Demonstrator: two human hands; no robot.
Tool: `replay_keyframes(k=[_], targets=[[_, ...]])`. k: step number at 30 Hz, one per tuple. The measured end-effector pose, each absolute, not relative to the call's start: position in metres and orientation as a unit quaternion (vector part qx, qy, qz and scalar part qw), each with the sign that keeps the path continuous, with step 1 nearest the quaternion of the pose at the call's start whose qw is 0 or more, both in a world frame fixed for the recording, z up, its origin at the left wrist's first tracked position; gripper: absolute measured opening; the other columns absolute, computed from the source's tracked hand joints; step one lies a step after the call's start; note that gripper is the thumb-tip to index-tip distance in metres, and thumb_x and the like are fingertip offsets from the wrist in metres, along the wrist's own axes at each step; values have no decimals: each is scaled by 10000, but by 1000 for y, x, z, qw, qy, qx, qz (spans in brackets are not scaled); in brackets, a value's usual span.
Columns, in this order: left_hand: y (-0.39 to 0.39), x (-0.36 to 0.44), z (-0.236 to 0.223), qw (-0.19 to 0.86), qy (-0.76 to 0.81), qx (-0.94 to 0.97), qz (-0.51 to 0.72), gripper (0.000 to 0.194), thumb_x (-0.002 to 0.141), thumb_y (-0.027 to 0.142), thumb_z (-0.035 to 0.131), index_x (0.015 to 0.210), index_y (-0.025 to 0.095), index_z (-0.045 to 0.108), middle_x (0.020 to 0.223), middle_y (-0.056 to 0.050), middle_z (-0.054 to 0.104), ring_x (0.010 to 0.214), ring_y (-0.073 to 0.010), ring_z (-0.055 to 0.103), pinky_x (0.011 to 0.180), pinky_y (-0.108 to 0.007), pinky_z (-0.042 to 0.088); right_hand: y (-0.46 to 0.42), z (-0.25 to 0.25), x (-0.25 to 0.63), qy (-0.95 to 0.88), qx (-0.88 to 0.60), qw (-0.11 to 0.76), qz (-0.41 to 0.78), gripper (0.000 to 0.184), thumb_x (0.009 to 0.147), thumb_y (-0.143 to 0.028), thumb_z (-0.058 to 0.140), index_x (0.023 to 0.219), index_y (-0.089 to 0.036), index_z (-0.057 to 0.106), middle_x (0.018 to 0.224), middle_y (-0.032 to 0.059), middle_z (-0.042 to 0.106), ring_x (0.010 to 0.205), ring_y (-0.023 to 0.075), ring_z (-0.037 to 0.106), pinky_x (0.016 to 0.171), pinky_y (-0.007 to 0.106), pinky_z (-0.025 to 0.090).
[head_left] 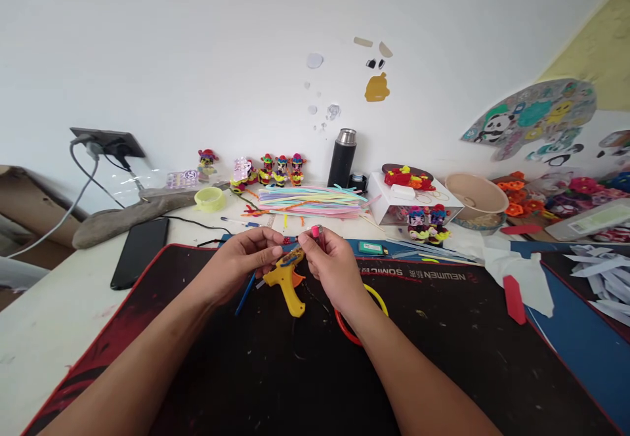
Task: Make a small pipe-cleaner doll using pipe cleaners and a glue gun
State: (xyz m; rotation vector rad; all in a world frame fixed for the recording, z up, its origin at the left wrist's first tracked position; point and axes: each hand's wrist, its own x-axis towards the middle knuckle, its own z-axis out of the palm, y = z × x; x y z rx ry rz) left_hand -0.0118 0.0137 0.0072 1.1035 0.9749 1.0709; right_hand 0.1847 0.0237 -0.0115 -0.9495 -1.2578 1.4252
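Over the dark desk mat, my left hand (253, 255) pinches a small dark red piece (287, 241) between thumb and fingertips. Close by on the right, my right hand (335, 262) is closed round a small pink-ended thing (315, 231) with a greyish, shiny part; its kind is not clear, as the fingers cover most of it. Just below both hands lies a yellow glue gun (293, 295) with an orange trigger. A blue stick (245, 295) lies under my left hand. Partly hidden by my right wrist are a red ring (347, 332) and a yellow ring (381, 300).
Pastel pipe cleaners (310, 201) lie behind the hands, with small figurines (280, 170) and a black thermos (343, 159) by the wall. A phone (140, 252) is at left, beside driftwood (147, 209). A white box (413, 203) and a bowl (476, 193) stand at right.
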Motion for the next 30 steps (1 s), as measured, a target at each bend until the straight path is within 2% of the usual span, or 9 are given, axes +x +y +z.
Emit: replay_keyframes(k=[8,16,19,24,30], targets=[[12,-11,4,584,411,526,462,333,792,391,940,1029,214,787,763,16,631,619,-108,514,539,-216,402,21,-10,184,-522,-406,484,574,481,835,-689,776,854,-233,622,612,-65,416,529,125,366,488,271,278],[11,-11,3,564,414,544,463,270,845,423,898,987,216,796,794,13,638,653,-107,500,587,-220,420,20,-10,183,-529,-404,480,571,480,844,-683,772,827,-235,602,614,-66,413,524,121,364,487,273,276],[11,-11,4,560,418,546,462,283,850,429,891,1006,216,791,795,15,633,650,-108,498,588,-225,423,20,-9,183,-529,-405,478,573,491,837,-694,771,832,-234,600,617,-66,412,526,120,360,485,272,274],[8,-8,8,546,421,556,464,379,842,413,893,1143,228,757,781,23,616,666,-134,527,596,-245,447,19,-9,183,-526,-405,478,575,492,828,-697,775,839,-239,595,614,-66,406,524,122,352,478,273,259],[6,-5,10,523,432,565,468,364,819,437,901,1046,204,737,796,4,638,690,-152,557,619,-264,463,19,-8,183,-529,-404,471,579,502,826,-715,765,853,-240,601,602,-67,398,517,123,349,472,270,248]])
